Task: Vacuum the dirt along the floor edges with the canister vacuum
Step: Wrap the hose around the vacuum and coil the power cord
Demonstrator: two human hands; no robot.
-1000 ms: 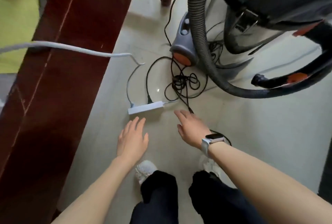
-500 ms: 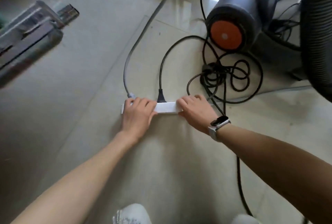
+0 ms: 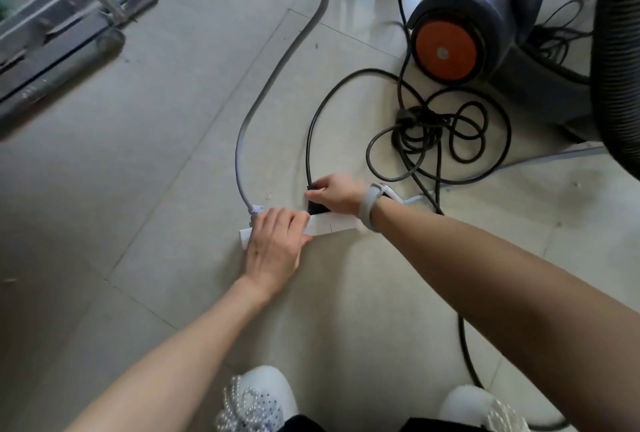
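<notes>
Pinching the black plug [image 3: 316, 207], the right hand [image 3: 337, 193] fingers sit above the power strip [image 3: 332, 224]; left hand [image 3: 275, 244] presses it flat.

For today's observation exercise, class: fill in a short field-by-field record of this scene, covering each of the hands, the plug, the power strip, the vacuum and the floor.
left hand: presses flat on the power strip, holding it to the floor
right hand: pinches the black plug at the strip
plug cord: black, runs to a tangled coil by the vacuum
canister vacuum: grey with an orange wheel, upper right
floor: pale tiles, dark specks near the top left
</notes>
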